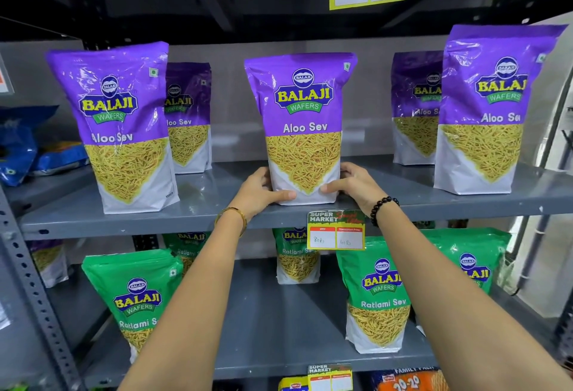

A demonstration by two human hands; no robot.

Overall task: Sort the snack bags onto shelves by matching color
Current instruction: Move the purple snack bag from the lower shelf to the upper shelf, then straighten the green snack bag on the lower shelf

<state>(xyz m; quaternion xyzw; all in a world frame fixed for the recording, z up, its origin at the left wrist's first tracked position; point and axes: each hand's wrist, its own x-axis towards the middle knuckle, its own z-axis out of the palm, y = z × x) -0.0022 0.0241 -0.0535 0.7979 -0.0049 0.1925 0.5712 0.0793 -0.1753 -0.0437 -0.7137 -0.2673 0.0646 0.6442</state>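
Centrally in the frame, a purple snack bag [302,128] labelled Aloo Sev stands upright on the grey middle shelf [217,204], near its front edge. The left hand [259,190] and the right hand [356,183] cup its white base from either side, fingers curled behind and thumbs across the front, so the bag is pressed between them.

Other purple bags stand on the same shelf: one at the left [119,125], one at the far right [493,108], with more behind. Green bags [376,294] fill the lower shelf, so the colours match.

Likely risks: the bag is tall and held only low down, so letting go unevenly could tip it forward off the edge. Its base also sits just above the price tag [336,231], which a withdrawing wrist might knock loose.
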